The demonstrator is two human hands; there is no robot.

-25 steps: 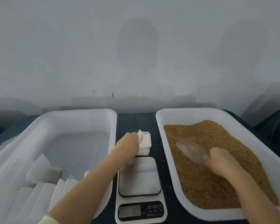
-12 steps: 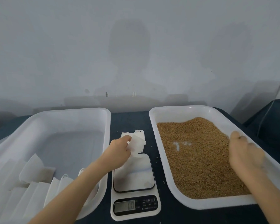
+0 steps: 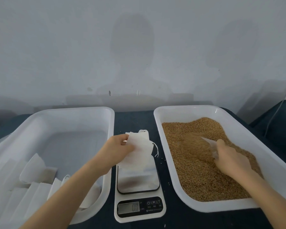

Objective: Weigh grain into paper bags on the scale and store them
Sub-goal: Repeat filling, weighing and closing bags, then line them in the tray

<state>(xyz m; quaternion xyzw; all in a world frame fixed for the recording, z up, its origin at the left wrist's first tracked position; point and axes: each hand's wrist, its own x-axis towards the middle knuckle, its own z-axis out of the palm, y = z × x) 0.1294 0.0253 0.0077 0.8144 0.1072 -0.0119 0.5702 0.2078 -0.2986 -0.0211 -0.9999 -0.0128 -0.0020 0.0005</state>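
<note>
Paper bag [image 3: 139, 146]: pinched in left hand [image 3: 117, 150], over far edge of scale [image 3: 139, 210]. Scoop [image 3: 196, 147]: gripped by right hand [image 3: 229, 161], grain-laden, in grain tray [image 3: 157, 123]; bag lies to its left, just across the tray rim.

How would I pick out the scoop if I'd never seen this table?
Find the white tub on the right, full of brown grain. In that grain, the right hand grips a scoop. It is the only clear plastic thing there, and it is heaped with grain.
</note>
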